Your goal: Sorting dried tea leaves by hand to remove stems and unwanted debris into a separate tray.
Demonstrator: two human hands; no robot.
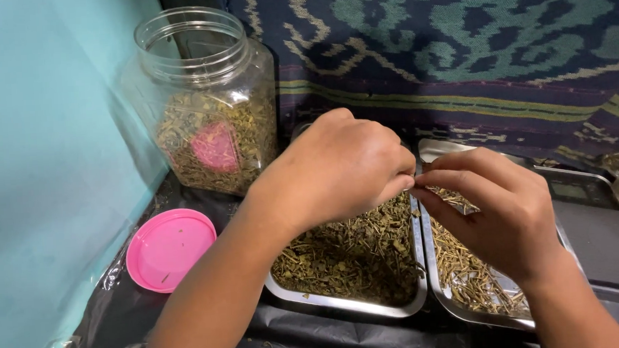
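Observation:
My left hand (pixel 337 169) and my right hand (pixel 498 210) meet above two metal trays, fingertips pinched together on a small dried stem (pixel 417 184) between them. Under the left hand is a steel tray (pixel 344 303) filled with dried green leaves and broken stems. Under the right hand a second steel tray (pixel 446 297) holds mostly thin pale stems. How much of the stem each hand grips is hidden by the fingers.
A clear plastic jar (pixel 210 101) half full of dried herbs, with a pink scoop inside, stands open at the back left. Its pink lid (pixel 169 248) lies on black plastic sheeting (pixel 318 339). A turquoise wall runs along the left; patterned cloth hangs behind. A grey scale (pixel 598 233) sits right.

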